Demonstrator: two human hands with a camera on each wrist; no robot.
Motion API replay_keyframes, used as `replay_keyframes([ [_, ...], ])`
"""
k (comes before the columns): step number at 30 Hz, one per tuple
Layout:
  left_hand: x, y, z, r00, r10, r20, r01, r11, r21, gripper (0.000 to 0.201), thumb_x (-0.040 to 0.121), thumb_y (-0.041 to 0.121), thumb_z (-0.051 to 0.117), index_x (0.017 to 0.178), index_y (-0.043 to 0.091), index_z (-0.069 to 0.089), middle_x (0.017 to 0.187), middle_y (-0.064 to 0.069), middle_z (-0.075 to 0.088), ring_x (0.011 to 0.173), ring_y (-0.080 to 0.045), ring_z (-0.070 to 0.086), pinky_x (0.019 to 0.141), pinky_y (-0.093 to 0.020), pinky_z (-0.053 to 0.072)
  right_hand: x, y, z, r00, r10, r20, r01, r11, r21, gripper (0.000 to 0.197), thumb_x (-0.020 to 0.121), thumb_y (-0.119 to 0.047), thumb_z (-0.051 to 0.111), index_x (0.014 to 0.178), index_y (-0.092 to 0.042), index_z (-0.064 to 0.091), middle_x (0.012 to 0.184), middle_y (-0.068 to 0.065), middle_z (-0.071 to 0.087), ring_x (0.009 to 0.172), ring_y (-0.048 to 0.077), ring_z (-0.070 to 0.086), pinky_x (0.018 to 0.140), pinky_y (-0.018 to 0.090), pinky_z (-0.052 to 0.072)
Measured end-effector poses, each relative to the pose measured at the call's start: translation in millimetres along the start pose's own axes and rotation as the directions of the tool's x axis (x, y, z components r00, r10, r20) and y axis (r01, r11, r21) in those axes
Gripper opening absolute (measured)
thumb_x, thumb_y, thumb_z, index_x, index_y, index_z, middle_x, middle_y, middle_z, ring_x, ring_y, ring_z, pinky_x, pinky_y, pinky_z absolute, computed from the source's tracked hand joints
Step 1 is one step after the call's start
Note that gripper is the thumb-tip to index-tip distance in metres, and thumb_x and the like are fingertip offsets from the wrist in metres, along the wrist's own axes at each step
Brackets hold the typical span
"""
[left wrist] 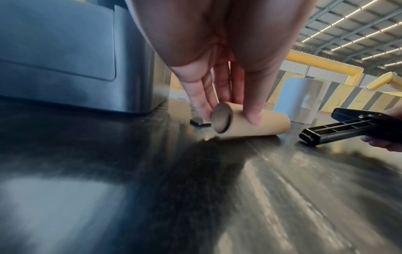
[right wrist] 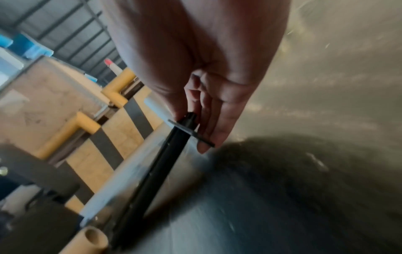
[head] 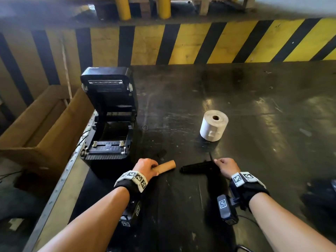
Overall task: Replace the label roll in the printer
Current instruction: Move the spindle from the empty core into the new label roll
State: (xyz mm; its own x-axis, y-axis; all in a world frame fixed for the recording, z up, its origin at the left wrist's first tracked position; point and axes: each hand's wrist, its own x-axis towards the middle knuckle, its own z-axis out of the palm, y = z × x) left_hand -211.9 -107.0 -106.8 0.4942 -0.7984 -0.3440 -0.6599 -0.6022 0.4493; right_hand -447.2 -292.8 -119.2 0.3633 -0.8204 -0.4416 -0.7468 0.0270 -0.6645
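The black label printer (head: 109,113) stands at the table's left edge with its lid up and its roll bay empty. My left hand (head: 147,167) grips an empty brown cardboard core (head: 166,166) that lies on the table; thumb and fingers pinch the core (left wrist: 250,122) near one end. My right hand (head: 227,167) holds a black plastic spindle (head: 197,168) by its flanged end, its free tip pointing left toward the core. The spindle (right wrist: 165,158) is pinched between my fingertips. A full white label roll (head: 214,128) stands on end farther back.
An open cardboard box (head: 41,124) sits left of the printer, below table level. A yellow-and-black striped barrier (head: 200,42) runs along the far side. A small ring (head: 145,127) and a small black piece (left wrist: 199,122) lie on the dark table (head: 263,110).
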Motion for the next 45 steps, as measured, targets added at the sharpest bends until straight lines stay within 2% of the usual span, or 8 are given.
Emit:
replay_keyframes([
  [6,2.6,-4.2,3.8,1.0,-0.023,0.009,0.023,1.0,0.009,0.034,0.079,0.022,0.068,0.113,0.018,0.066,0.111,-0.007,0.068,0.101,-0.021,0.064,0.086,-0.025,0.05,4.7,2.9,10.8,0.999,-0.035,-0.018,0.033,0.996,-0.084,0.033,0.093,-0.03,0.046,0.07,-0.011,0.06,0.084,0.016,0.062,0.086,0.031,0.059,0.07,0.028,0.036],
  [10,6.4,-2.9,-1.6,0.998,-0.021,0.062,0.017,0.998,0.065,0.039,0.08,0.027,0.069,0.117,0.02,0.063,0.116,-0.005,0.066,0.103,-0.02,0.064,0.091,-0.03,0.052,2.7,-1.1,10.2,0.997,-0.071,-0.03,0.066,0.985,-0.159,0.031,0.093,-0.028,0.047,0.103,-0.005,0.065,0.111,0.016,0.067,0.106,0.034,0.059,0.083,0.031,0.042],
  [15,21.6,16.8,-18.1,0.997,0.012,0.074,-0.018,0.997,0.077,0.05,0.08,0.03,0.068,0.126,0.017,0.056,0.125,-0.004,0.062,0.113,-0.017,0.059,0.097,-0.027,0.048,1.7,-7.1,-2.5,0.98,-0.191,-0.056,0.176,0.961,-0.213,0.027,0.091,-0.024,0.052,0.107,-0.006,0.064,0.111,0.014,0.068,0.105,0.031,0.06,0.085,0.029,0.041],
  [22,79.0,94.8,-31.7,0.992,0.121,0.043,-0.11,0.972,-0.207,0.066,0.079,0.025,0.072,0.137,0.011,0.044,0.135,-0.009,0.056,0.121,-0.021,0.056,0.101,-0.028,0.042,41.9,-78.2,-68.9,0.839,-0.481,-0.254,0.425,0.871,-0.246,0.037,0.079,-0.027,0.066,0.111,-0.009,0.058,0.111,0.013,0.059,0.101,0.029,0.056,0.087,0.034,0.042],
  [29,139.3,158.7,-8.5,0.985,0.125,0.12,-0.084,0.951,-0.299,0.071,0.085,0.02,0.064,0.146,0.015,0.028,0.147,-0.008,0.043,0.128,-0.024,0.05,0.107,-0.035,0.04,101.7,-110.2,-75.3,0.931,-0.364,0.035,0.338,0.82,-0.462,0.088,0.065,-0.057,0.069,0.136,-0.019,0.035,0.142,0.012,0.038,0.13,0.031,0.039,0.106,0.044,0.037],
  [34,151.4,166.4,8.7,0.974,0.164,0.157,-0.111,0.947,-0.302,0.06,0.082,0.014,0.064,0.136,0.019,0.04,0.133,-0.011,0.056,0.116,-0.029,0.058,0.102,-0.045,0.046,113.0,-99.7,-61.9,0.946,-0.324,0.002,0.271,0.788,-0.553,0.09,0.066,-0.062,0.065,0.138,-0.027,0.025,0.154,0.015,0.016,0.139,0.037,0.021,0.11,0.053,0.024],
  [39,153.4,161.0,14.0,0.96,0.208,0.187,-0.137,0.933,-0.334,0.066,0.078,0.021,0.064,0.138,0.03,0.037,0.126,-0.007,0.061,0.109,-0.028,0.062,0.098,-0.048,0.048,107.9,-98.5,-61.4,0.956,-0.292,-0.027,0.252,0.866,-0.432,0.078,0.066,-0.053,0.066,0.133,-0.029,0.035,0.137,0.014,0.035,0.124,0.037,0.037,0.098,0.047,0.043],
  [45,135.9,154.5,-13.9,0.97,0.231,0.075,-0.183,0.9,-0.396,0.077,0.079,0.039,0.068,0.145,0.031,0.029,0.147,-0.002,0.043,0.133,-0.021,0.042,0.11,-0.038,0.036,85.3,-107.4,-79.5,0.965,-0.196,-0.177,0.209,0.976,0.058,0.069,0.072,-0.044,0.071,0.13,-0.018,0.046,0.13,0.007,0.054,0.118,0.025,0.051,0.091,0.028,0.038],
])
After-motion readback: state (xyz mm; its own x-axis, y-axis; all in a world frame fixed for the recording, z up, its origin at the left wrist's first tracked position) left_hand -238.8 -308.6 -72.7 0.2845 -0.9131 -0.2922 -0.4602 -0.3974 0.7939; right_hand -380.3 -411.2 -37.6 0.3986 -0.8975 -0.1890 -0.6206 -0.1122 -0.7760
